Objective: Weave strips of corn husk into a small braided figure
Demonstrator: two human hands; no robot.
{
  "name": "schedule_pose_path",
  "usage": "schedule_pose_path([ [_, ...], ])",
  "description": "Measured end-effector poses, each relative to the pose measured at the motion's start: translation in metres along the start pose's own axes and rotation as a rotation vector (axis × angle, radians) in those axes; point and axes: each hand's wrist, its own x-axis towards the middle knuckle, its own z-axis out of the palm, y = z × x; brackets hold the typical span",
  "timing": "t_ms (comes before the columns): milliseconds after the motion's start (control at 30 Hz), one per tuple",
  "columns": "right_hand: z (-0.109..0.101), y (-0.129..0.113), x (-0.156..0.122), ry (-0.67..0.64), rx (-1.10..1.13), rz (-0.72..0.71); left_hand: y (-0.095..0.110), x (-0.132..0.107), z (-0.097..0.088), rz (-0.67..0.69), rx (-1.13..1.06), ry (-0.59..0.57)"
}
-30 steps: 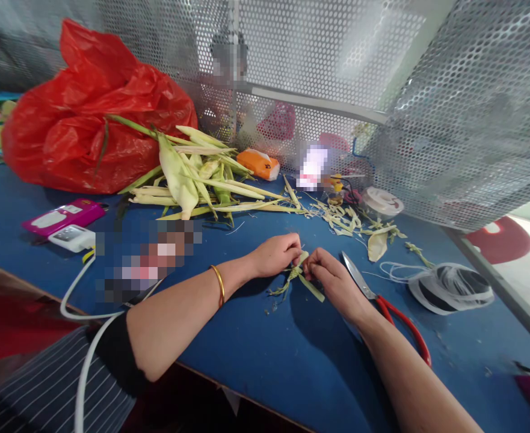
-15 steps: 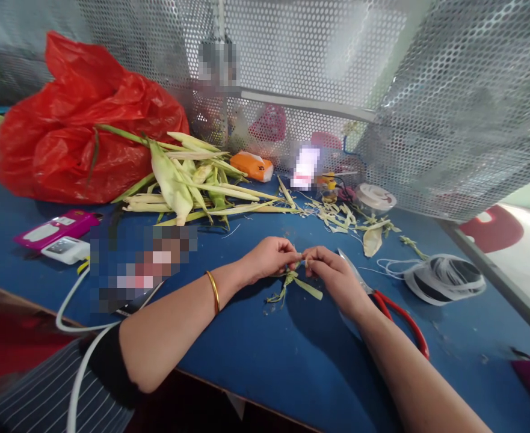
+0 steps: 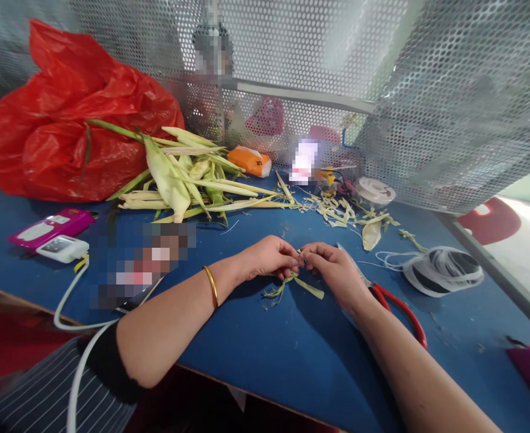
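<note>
While left hand (image 3: 271,257) pinches leafy strips (image 3: 308,287), right hand (image 3: 333,266) pinched closed alongside

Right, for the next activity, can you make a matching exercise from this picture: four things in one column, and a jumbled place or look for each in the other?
1. bangle
2. scissors
3. plastic bag
4. plant strips

A. beside the right forearm
B. red and crumpled
C. at the fingers of the left hand and right hand
D. around the left forearm

Pairs: 1-D, 2-A, 3-B, 4-C
</note>
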Motion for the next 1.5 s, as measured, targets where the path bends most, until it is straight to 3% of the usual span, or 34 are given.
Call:
schedule_pose_path([
  [300, -0.007, 0.002, 0.003, -0.012, 0.1, 0.021, 0.0, -0.002, 0.003, 0.067, 0.063, 0.102],
  [467, -0.014, 0.002, 0.004, -0.089, -0.104, 0.003, 0.004, -0.005, 0.004, 0.067, 0.089, 0.167],
  [667, -0.018, 0.003, 0.001, -0.015, -0.452, -0.251, -0.001, -0.003, 0.002, 0.094, 0.104, 0.17],
  [733, -0.018, 0.004, 0.001, -0.036, -0.499, -0.277, -0.002, -0.002, 0.001, 0.103, 0.103, 0.16],
  [933, -0.018, 0.005, 0.003, -0.061, -0.488, -0.225, -0.002, -0.001, 0.001, 0.082, 0.036, 0.152],
  [1200, -0.016, -0.003, 0.0, 0.008, -0.536, -0.305, 0.0, -0.001, 0.001, 0.012, -0.078, 0.17],
  [1433, -0.019, -0.006, -0.005, -0.181, -0.489, -0.324, 0.001, 0.001, -0.004, 0.025, -0.067, 0.189],
  [1500, -0.017, -0.004, -0.003, -0.15, -0.441, -0.29, -0.003, 0.003, -0.006, 0.079, -0.02, 0.195],
])
